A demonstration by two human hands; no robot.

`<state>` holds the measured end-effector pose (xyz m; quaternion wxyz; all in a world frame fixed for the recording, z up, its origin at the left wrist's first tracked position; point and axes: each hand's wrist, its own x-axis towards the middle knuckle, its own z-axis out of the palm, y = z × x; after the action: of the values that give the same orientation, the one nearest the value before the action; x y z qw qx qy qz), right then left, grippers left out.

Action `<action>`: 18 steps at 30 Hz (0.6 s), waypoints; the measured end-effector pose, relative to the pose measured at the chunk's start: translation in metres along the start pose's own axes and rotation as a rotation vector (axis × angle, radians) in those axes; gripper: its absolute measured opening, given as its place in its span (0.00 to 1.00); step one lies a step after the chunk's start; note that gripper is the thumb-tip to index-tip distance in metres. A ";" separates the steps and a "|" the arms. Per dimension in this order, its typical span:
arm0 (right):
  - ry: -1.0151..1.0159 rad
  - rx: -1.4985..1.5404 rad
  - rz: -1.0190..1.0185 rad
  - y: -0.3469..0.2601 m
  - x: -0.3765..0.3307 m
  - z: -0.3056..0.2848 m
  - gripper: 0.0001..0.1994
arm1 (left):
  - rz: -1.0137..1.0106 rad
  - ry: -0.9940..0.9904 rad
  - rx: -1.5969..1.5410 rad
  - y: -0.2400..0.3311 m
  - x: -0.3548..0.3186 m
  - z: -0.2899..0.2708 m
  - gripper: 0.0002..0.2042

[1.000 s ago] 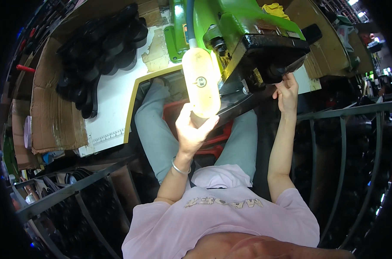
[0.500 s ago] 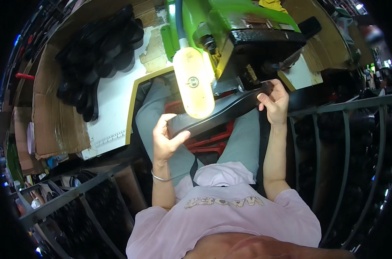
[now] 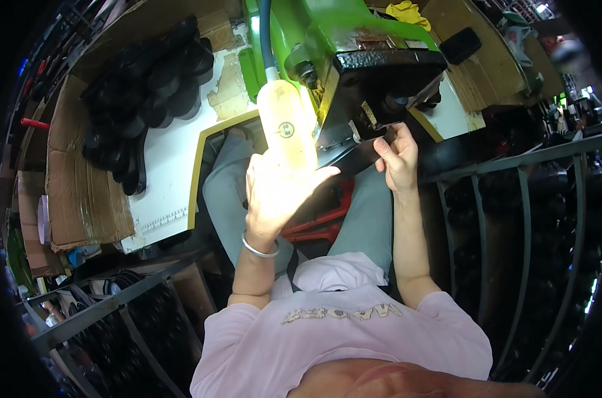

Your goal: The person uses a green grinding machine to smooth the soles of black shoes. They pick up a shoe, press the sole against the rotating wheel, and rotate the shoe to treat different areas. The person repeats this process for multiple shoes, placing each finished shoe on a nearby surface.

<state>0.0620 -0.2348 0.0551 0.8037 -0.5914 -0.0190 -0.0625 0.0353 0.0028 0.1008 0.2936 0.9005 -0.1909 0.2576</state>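
A long, curved black shoe sole [image 3: 359, 158] is held beneath the head of a green machine [image 3: 344, 30]. My right hand [image 3: 399, 159] pinches its right end between thumb and fingers, close to the machine's black housing [image 3: 387, 73]. At the left end, my left hand [image 3: 274, 202] is closed around the sole, thumb stretched along the near side. A bright, oblong work lamp [image 3: 288, 126] hangs in front of that hand and hides part of its fingers and of the sole. Glare blurs the sole's left end.
Black soles [image 3: 158, 86] lie heaped on the white tabletop [image 3: 165, 162] at left, inside a cut cardboard box [image 3: 85, 179]. The tabletop has a yellow edge. Metal racks [image 3: 523, 169] flank me on both sides. A yellow cloth [image 3: 408, 13] lies on top at the back.
Both hands have brought the sole up and in under the machine head. My left hand has moved forward and right, behind the lamp; my right hand has shifted left.
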 end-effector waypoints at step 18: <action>-0.089 -0.124 0.018 0.010 -0.028 0.050 0.21 | -0.479 -0.396 -0.449 -0.058 -0.038 -0.016 0.20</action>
<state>0.0377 -0.1823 0.0573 0.7646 -0.6422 -0.0456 -0.0300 0.0282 0.0634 0.0650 0.4929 0.8652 -0.0799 -0.0454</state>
